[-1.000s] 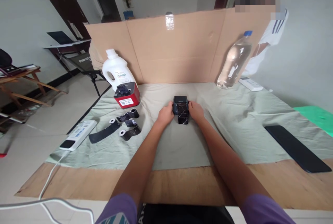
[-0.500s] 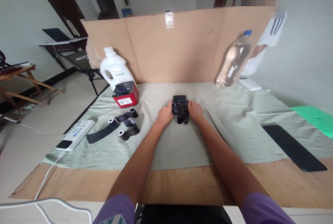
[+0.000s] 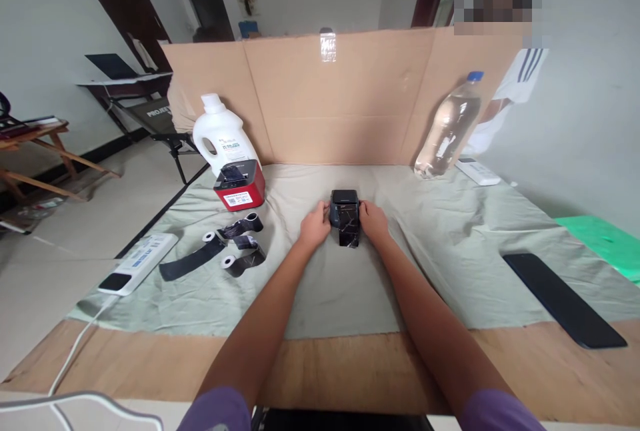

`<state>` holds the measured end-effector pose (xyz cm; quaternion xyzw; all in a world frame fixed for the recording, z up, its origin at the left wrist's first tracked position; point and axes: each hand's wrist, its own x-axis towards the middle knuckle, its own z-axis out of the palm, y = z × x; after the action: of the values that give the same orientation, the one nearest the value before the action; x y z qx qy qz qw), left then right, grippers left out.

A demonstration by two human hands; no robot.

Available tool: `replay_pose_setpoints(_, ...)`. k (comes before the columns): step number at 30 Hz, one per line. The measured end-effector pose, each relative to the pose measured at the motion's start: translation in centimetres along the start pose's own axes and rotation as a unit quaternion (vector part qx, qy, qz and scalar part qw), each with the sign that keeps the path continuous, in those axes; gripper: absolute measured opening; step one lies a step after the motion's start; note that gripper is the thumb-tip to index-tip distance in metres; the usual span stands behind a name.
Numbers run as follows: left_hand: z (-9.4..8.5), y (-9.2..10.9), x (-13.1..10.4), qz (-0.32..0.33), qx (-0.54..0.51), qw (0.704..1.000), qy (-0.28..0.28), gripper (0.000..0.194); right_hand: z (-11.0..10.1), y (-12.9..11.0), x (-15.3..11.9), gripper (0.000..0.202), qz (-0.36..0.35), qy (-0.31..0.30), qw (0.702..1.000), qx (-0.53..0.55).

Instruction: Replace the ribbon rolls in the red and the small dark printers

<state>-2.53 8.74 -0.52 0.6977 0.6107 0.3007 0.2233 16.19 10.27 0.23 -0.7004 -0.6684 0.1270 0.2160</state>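
Note:
A small black device (image 3: 345, 197) sits on the grey-green cloth (image 3: 345, 297) at the middle of the table, with a dark marbled strip (image 3: 349, 225) hanging from its front. My left hand (image 3: 315, 223) grips its left side, fingers closed. On the opposite side, my right hand (image 3: 374, 220) holds the device's right edge, also closed. Several dark rolls with white cores (image 3: 243, 261) lie partly unrolled to the left. Behind them stands a red and black box-shaped device (image 3: 241, 185).
A white jug (image 3: 225, 137) and a clear bottle (image 3: 449, 127) stand before a cardboard screen (image 3: 335, 97). A white power strip (image 3: 137, 264) lies left, a dark flat slab (image 3: 565, 301) right. A person in a white sleeve (image 3: 525, 77) is behind the screen.
The camera view has shifted slightly, so the table items appear a little lower. Both hands remain at the sides of the black device.

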Motion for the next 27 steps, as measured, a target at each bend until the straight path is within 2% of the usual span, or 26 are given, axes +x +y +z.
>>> replay_pose_setpoints(2,0.3,-0.6,0.4,-0.001,-0.111,0.994,0.009,0.038,0.1,0.1,0.0,0.045,0.0,0.004,1.0,0.009)
replay_pose_setpoints(5,0.8,-1.6,1.1,-0.028,-0.257,0.966,-0.004,0.048,0.1,0.1,-0.1,0.045,-0.001,0.008,1.0,0.023)
replay_pose_setpoints(8,1.1,-2.0,1.6,-0.048,-0.326,0.944,-0.022,0.056,0.1,0.1,-0.1,0.045,-0.004,0.01,1.0,0.027)
replay_pose_setpoints(15,1.0,-1.3,1.2,-0.007,-0.278,0.961,0.012,0.059,0.0,0.0,-0.3,0.044,-0.005,0.016,1.0,0.022)
replay_pose_setpoints(22,1.1,-1.7,1.2,0.068,-0.275,0.959,0.022,0.061,0.0,-0.4,-0.7,0.047,-0.004,0.011,1.0,0.02)
replay_pose_setpoints(24,1.1,-1.5,1.1,0.066,-0.274,0.959,0.023,0.061,0.0,-0.5,-0.8,0.048,-0.01,0.01,1.0,0.011)
replay_pose_setpoints(27,1.2,-0.9,0.9,0.022,-0.247,0.969,0.021,0.062,0.0,-0.6,-0.9,0.05,-0.018,0.003,1.0,0.0)
